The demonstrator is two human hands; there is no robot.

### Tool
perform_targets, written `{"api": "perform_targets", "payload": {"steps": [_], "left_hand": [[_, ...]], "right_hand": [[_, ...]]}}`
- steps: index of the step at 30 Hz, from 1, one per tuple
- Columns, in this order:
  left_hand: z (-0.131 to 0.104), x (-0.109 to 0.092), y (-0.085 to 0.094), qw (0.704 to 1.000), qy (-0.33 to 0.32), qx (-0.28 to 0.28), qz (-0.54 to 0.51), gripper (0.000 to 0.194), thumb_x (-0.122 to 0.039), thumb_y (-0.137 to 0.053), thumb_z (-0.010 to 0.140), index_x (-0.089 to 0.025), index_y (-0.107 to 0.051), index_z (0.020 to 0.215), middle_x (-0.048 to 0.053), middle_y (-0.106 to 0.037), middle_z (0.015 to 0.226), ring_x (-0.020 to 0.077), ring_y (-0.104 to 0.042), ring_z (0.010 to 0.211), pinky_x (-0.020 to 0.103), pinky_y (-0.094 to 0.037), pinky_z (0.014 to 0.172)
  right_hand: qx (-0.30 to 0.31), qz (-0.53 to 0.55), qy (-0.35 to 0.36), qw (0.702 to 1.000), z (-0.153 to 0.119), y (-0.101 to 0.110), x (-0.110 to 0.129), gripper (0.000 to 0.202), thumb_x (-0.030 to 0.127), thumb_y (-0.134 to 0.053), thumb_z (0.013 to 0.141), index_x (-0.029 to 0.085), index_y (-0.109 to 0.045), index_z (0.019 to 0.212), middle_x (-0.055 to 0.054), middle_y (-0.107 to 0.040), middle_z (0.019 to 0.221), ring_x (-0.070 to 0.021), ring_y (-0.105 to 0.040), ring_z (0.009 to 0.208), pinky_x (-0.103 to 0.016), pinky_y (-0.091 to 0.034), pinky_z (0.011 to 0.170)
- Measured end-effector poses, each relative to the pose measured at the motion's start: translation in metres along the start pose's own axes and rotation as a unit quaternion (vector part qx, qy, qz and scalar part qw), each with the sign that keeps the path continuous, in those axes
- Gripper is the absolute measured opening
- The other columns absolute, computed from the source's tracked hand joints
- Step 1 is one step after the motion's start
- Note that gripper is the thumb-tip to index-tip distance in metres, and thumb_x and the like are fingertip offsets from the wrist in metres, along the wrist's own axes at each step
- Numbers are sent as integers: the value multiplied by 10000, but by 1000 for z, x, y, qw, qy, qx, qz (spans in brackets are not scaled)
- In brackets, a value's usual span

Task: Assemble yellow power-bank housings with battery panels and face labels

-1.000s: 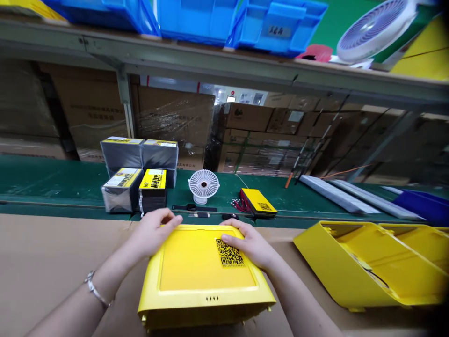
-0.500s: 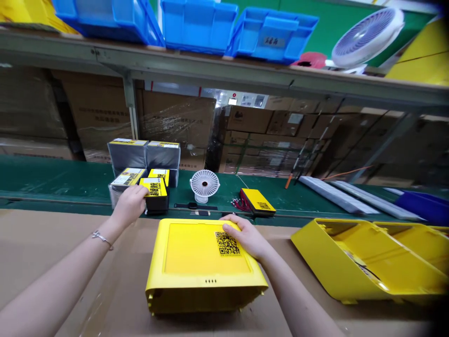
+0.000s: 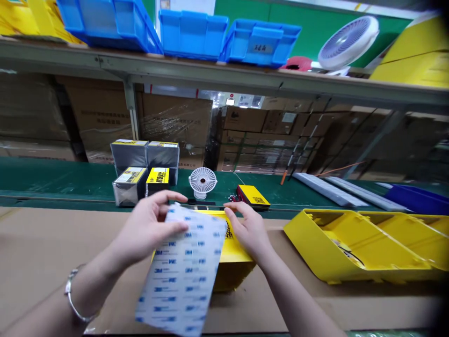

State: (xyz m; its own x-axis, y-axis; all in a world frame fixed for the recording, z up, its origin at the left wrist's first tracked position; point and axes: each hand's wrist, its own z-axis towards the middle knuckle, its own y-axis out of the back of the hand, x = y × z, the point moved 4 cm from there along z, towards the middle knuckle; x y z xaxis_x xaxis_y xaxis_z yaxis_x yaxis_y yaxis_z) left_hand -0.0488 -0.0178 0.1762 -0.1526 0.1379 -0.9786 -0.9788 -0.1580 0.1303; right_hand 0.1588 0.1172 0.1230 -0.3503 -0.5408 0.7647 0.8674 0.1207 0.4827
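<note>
Left hand (image 3: 143, 231) pinched the printed sheet (image 3: 185, 276) near its top; long axis slanted from grip toward wearer, before the yellow housing (image 3: 240, 255). Right hand (image 3: 251, 230) at housing's far edge, hold unclear.

small white fan (image 3: 202, 181) on green surface (image 3: 87, 182)

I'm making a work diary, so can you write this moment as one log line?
left hand: holding printed sheet | right hand: at yellow housing | printed sheet: partly covering yellow housing | small fan: beyond
</note>
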Motion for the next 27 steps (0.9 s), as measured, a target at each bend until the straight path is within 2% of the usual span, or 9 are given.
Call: {"api": "perform_targets", "payload": {"steps": [3,6,12,14,16,18,20,24,27], "left_hand": [[-15,6,-28,990,-43,-2,137,428,-302,-648,757,-287,-509,1162,-51,-598,629,129,-562,581,235,-429,536],[-22,13,-45,976,-96,-14,193,414,-321,-594,798,-297,-498,1200,-69,-545,586,100,-476,531,230,-363,531],[-27,32,-66,997,-2,15,-74,396,-322,-711,712,-230,-554,1065,-16,-604,692,144,-573,682,239,-409,603],[-32,37,-78,967,26,58,-245,378,-303,-720,699,-202,-565,1029,21,-634,803,182,-602,806,275,-436,704],[-39,44,-94,901,81,132,-405,385,-360,-671,731,-185,-575,1060,62,-647,933,225,-597,932,327,-434,811],[-47,51,-110,822,156,213,-505,494,-492,-599,759,-175,-568,1136,94,-643,1027,266,-571,1028,379,-404,900],[-51,56,-118,775,189,242,-553,600,-583,-556,759,-172,-546,1197,110,-639,1070,292,-544,1086,416,-361,963],[-46,59,-112,776,163,178,-583,572,-527,-537,797,-175,-514,1248,114,-631,1111,299,-532,1111,431,-315,1006],[-46,62,-113,779,167,200,-570,555,-500,-546,792,-169,-524,1238,113,-637,1095,305,-538,1099,433,-323,995]], "right_hand": [[92,35,88,991,-25,-4,50,191,344,-533,882,222,-656,963,-38,-646,1000,-199,-582,944,-325,-444,854],[163,90,94,978,-43,-9,85,89,246,-602,844,223,-672,893,-2,-669,910,-157,-606,856,-261,-466,791],[122,159,62,978,-50,-3,101,64,135,-634,788,188,-657,760,10,-651,759,-124,-595,709,-209,-473,650],[75,153,84,982,-52,1,102,72,131,-629,796,184,-639,749,9,-633,738,-124,-584,685,-212,-468,624],[-7,137,122,983,-56,7,104,70,132,-608,823,187,-623,783,0,-621,771,-133,-579,712,-225,-469,622],[-79,95,180,976,-61,10,109,82,112,-590,837,186,-618,814,-16,-614,815,-150,-574,770,-255,-479,668],[-109,34,238,964,-66,10,115,110,80,-572,838,179,-621,828,-36,-612,870,-175,-559,855,-305,-474,761],[-43,-51,271,960,-70,0,117,139,71,-513,855,174,-598,817,-64,-576,979,-215,-494,995,-368,-430,856],[-16,-21,238,971,-69,-4,110,130,100,-466,883,180,-558,839,-62,-542,935,-204,-502,934,-343,-453,775]]}}
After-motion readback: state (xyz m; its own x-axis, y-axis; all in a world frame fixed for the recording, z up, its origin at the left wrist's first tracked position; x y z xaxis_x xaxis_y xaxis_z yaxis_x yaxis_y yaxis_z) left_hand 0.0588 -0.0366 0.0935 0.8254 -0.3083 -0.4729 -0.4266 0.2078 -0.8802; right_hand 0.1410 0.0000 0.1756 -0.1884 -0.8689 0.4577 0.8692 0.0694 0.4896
